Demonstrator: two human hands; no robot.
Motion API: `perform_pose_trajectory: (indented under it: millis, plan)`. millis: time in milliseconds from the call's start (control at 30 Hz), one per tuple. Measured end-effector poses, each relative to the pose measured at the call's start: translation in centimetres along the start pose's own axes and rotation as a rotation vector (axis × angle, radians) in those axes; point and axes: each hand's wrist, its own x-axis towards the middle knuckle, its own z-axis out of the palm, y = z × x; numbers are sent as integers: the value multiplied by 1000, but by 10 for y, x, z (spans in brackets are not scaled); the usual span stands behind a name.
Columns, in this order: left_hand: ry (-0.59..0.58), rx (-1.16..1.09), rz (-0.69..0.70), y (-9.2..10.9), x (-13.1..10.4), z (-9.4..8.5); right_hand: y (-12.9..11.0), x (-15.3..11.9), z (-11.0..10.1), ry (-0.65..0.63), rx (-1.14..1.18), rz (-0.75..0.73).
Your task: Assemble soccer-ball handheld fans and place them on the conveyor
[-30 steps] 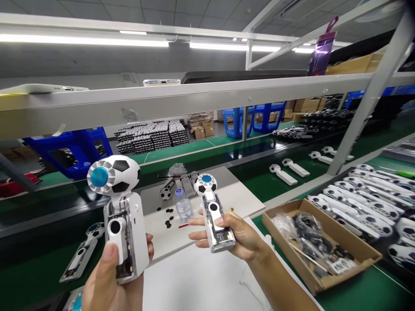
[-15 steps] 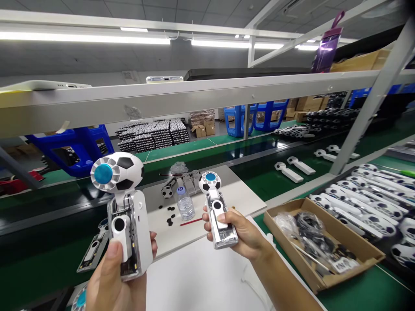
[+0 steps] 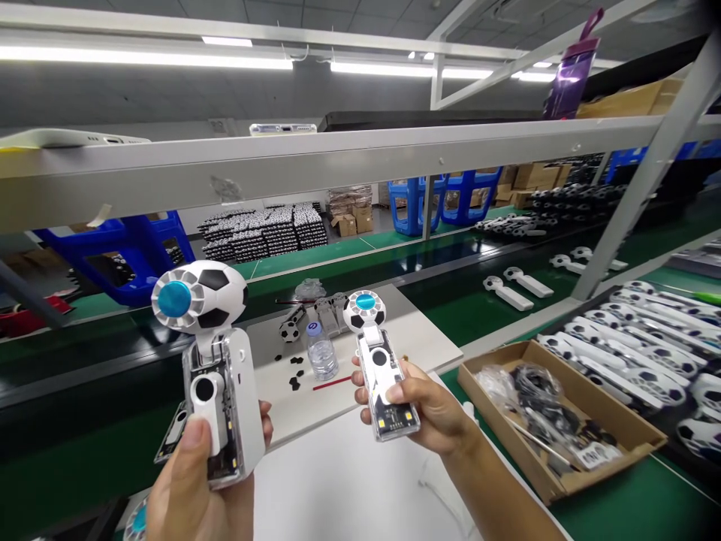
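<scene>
Left hand [image 3: 188, 485] is gripping a soccer-ball gadget [image 3: 230, 391] nearer and left of the water bottle [image 3: 322, 357] — thumb pressing its front, fingers wrapping round behind. Right hand [image 3: 431, 406] is holding a second gadget [image 3: 378, 368] nearer and right of the bottle, fingers closing firmly around it, thumb on the front. Cardboard tray [image 3: 501, 432] with cables is sitting further right of the bottle. Bottle's standing on a white board [image 3: 399, 338], black patches [image 3: 296, 361] lying just left of it — and stacked goods [image 3: 264, 233] are piling up way beyond it

tube lights [image 3: 146, 58]: glaring overhead | ceiling [image 3: 360, 12]: dim | belt [image 3: 388, 268]: reflections | upper-right corner: blacked out
</scene>
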Motion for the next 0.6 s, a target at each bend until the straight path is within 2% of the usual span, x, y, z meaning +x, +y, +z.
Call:
perform_pose_trajectory:
  millis: [100, 267, 600]
  plan:
    - [21, -2, 17, 0, 1, -1, 1, 0, 0, 17, -1, -3]
    - [-47, -18, 10, 0, 1, -1, 1, 0, -4, -5, -50, -28]
    - [-25, -22, 12, 0, 0, -2, 1, 0, 0, 3, -38, -35]
